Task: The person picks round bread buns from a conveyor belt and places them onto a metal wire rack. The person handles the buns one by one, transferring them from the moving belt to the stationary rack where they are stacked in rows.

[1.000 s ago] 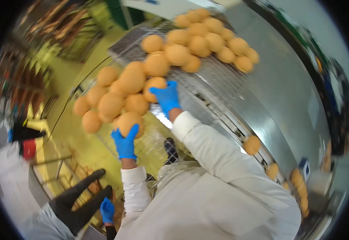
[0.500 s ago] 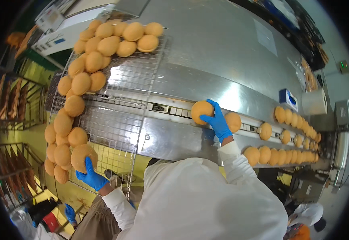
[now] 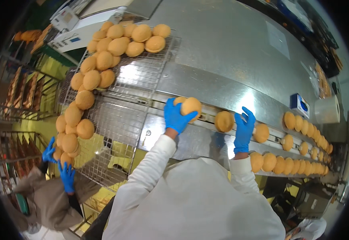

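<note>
My left hand (image 3: 176, 119), in a blue glove, grips a round golden bun (image 3: 191, 108) over the narrow conveyor (image 3: 157, 105). A second bun (image 3: 179, 100) shows partly behind it, against my fingers; whether I hold that one too is unclear. My right hand (image 3: 244, 130), also gloved in blue, is raised over the conveyor with its fingers apart and nothing in them. To its left a bun (image 3: 224, 121) lies with its darker, browned side up. Just right of it sits another bun (image 3: 261, 133).
At left, a wire rack (image 3: 136, 116) carries many buns in piles. A co-worker's blue-gloved hands (image 3: 66, 176) are at the rack's near left corner. More buns (image 3: 280, 165) line the conveyor's right part in rows. A paper roll (image 3: 327, 110) and a blue box (image 3: 299, 105) stand at right.
My left hand has moved from the rack's buns to the conveyor. The right hand has let go of its bun and shifted right. A co-worker's hands have come to the rack.
</note>
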`<control>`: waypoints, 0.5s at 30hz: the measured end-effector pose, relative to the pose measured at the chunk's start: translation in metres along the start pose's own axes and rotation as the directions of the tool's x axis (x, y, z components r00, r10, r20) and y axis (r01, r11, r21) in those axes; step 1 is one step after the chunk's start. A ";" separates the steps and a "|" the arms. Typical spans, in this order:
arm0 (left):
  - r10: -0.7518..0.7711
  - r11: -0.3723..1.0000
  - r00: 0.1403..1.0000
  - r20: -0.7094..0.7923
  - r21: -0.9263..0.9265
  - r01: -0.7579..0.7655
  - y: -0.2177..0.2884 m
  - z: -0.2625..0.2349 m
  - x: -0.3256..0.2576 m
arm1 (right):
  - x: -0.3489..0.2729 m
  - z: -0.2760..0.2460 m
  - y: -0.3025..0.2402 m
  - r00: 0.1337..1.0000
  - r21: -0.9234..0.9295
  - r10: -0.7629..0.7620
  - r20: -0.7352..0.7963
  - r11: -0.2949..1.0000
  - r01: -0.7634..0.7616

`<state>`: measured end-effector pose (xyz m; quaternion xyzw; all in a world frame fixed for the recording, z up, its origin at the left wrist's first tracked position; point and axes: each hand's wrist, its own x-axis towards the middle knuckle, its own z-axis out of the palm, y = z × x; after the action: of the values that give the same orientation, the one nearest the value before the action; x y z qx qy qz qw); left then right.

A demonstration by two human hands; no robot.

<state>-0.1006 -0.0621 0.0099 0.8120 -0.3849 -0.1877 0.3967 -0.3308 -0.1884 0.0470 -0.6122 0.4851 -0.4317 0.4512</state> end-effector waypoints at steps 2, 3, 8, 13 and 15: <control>0.044 0.998 0.988 -0.145 0.047 -0.037 -0.010 0.007 -0.004 | -0.001 0.018 -0.015 0.997 -0.017 -0.017 0.076 1.000 0.018; 0.076 0.996 0.977 -0.199 0.057 -0.065 -0.009 0.008 -0.006 | 0.002 0.023 -0.015 0.991 -0.026 -0.034 0.126 0.999 0.038; 0.051 0.898 0.997 -0.053 -0.434 -0.069 -0.023 -0.025 -0.035 | -0.027 0.087 -0.035 0.790 0.120 -0.028 0.613 0.991 -0.058; 0.202 0.921 0.978 0.058 -0.350 -0.169 -0.015 -0.105 -0.045 | -0.058 0.127 -0.041 0.638 0.272 0.157 0.753 0.810 -0.520; 0.132 0.972 0.903 -0.409 -0.123 -0.198 -0.059 -0.150 -0.044 | -0.051 0.135 -0.030 0.719 0.302 0.275 0.639 0.769 -0.563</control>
<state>-0.0088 0.0696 0.0551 0.7627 -0.3471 -0.0149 0.5456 -0.2024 -0.1162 0.0417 -0.4491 0.3387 -0.2202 0.7969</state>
